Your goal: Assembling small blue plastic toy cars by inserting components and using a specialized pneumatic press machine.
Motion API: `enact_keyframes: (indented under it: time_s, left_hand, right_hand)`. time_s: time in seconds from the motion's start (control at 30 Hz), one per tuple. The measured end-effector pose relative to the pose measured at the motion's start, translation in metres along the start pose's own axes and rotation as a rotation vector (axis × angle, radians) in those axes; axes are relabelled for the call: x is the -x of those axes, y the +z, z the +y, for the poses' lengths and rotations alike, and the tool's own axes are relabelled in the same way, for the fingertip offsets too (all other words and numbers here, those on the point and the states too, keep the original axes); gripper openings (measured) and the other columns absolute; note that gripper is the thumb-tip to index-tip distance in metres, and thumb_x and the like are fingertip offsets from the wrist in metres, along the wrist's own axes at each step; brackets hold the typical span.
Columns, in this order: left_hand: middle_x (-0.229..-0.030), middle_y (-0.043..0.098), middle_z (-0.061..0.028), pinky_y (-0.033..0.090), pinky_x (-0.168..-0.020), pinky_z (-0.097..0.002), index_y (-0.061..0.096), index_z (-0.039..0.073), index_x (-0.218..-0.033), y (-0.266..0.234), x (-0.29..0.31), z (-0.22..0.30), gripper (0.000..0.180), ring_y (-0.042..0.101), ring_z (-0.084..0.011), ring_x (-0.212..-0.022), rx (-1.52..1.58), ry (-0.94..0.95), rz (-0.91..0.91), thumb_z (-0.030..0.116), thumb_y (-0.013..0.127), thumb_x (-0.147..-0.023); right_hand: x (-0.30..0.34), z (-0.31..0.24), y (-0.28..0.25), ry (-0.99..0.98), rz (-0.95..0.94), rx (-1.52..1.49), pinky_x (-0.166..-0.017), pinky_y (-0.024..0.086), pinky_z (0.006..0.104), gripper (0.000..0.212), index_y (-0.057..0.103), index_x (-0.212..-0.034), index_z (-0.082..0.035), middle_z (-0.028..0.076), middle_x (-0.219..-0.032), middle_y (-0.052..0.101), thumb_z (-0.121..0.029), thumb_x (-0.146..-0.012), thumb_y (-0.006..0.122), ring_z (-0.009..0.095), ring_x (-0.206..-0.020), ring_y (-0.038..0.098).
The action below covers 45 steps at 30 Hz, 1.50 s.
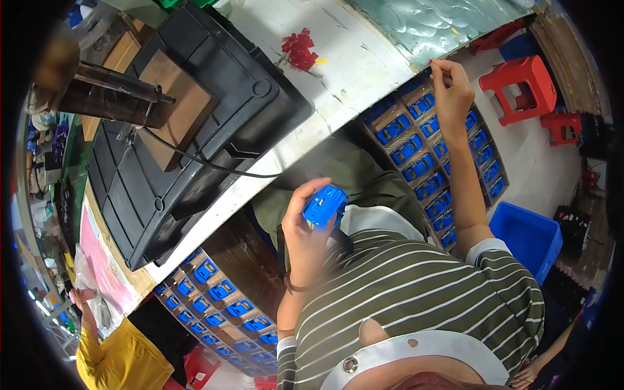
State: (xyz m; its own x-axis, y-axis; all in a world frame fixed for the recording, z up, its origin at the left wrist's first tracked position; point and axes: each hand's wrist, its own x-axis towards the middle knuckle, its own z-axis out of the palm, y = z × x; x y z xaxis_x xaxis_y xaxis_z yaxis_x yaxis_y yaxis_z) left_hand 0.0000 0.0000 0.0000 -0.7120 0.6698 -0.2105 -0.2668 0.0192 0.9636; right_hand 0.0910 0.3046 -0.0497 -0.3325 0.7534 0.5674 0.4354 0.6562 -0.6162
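In front of my belly, my left hand is closed round a blue toy car, with its blue surface turned up. A bracelet circles that wrist. My right hand is raised at the table's right edge, thumb and forefinger pinched together. A tiny red piece shows at those fingertips; its exact kind is too small to tell. On the white table, away from both hands, lies a small heap of red plastic parts with a bit of yellow beside it.
Divided trays of blue toy cars stand left and right of my lap. A black lidded bin carries a wooden block under a metal rod. A red stool and blue crate stand right. Someone in yellow is lower left.
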Motion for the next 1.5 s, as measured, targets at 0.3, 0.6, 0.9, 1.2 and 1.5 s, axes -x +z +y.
enact_keyframes:
  time_s: [0.3, 0.6, 0.9, 1.2, 1.5]
  left_hand:
    - [-0.098, 0.058, -0.0039, 0.044, -0.081, -0.0234, 0.059, 0.004, -0.106, 0.002, -0.009, -0.008, 0.043, 0.055, -0.0114, -0.089, 0.001, 0.005, -0.01, -0.015, 0.057, -0.068]
    - [-0.099, 0.058, -0.0039, 0.043, -0.082, -0.0237, 0.058, 0.002, -0.106, 0.001, -0.008, -0.007, 0.038, 0.055, -0.0122, -0.091, 0.038, -0.022, 0.011, -0.012, 0.056, -0.071]
    - [-0.094, 0.057, -0.0105, 0.045, -0.08, -0.0301, 0.052, -0.002, -0.109, -0.003, -0.012, -0.004, 0.044, 0.058, -0.0192, -0.088, -0.022, 0.125, -0.055, 0.021, 0.068, -0.075]
    - [-0.097, 0.058, -0.0098, 0.046, -0.08, -0.0288, 0.053, -0.003, -0.109, -0.003, -0.012, 0.012, 0.045, 0.058, -0.0169, -0.089, 0.038, 0.177, -0.094, 0.023, 0.068, -0.076]
    - [-0.104, 0.053, -0.0119, 0.038, -0.088, -0.0248, 0.026, -0.003, -0.14, -0.012, -0.011, 0.027, 0.078, 0.053, -0.0157, -0.097, 0.257, 0.159, -0.464, 0.001, 0.063, -0.072]
  right_hand:
    - [-0.006, 0.004, 0.005, -0.143, 0.171, -0.028, -0.062, 0.049, 0.0279, 0.007, 0.062, -0.084, 0.0, 0.009, -0.083, 0.062, -0.002, -0.078, 0.065, 0.02, -0.069, 0.061]
    - [-0.001, 0.003, -0.002, -0.107, 0.143, -0.086, -0.059, 0.049, 0.0262, 0.004, 0.061, -0.084, 0.0, 0.009, -0.084, 0.062, 0.0, -0.081, 0.062, 0.015, -0.068, 0.061]
    - [0.021, -0.044, -0.022, 0.37, -0.22, -0.56, -0.062, 0.048, 0.0204, 0.011, 0.06, -0.093, 0.003, 0.005, -0.082, 0.062, -0.001, -0.083, 0.059, 0.009, -0.069, 0.058]
    - [0.024, -0.137, -0.037, 0.338, -0.733, -0.997, -0.053, 0.046, 0.0196, 0.01, 0.057, -0.091, 0.004, 0.01, -0.083, 0.058, 0.005, -0.082, 0.056, 0.01, -0.065, 0.056]
    - [0.032, -0.17, -0.03, 0.318, -0.916, -0.928, -0.059, 0.048, 0.0194, 0.011, 0.065, -0.09, 0.002, 0.006, -0.082, 0.064, 0.003, -0.08, 0.06, 0.008, -0.065, 0.057]
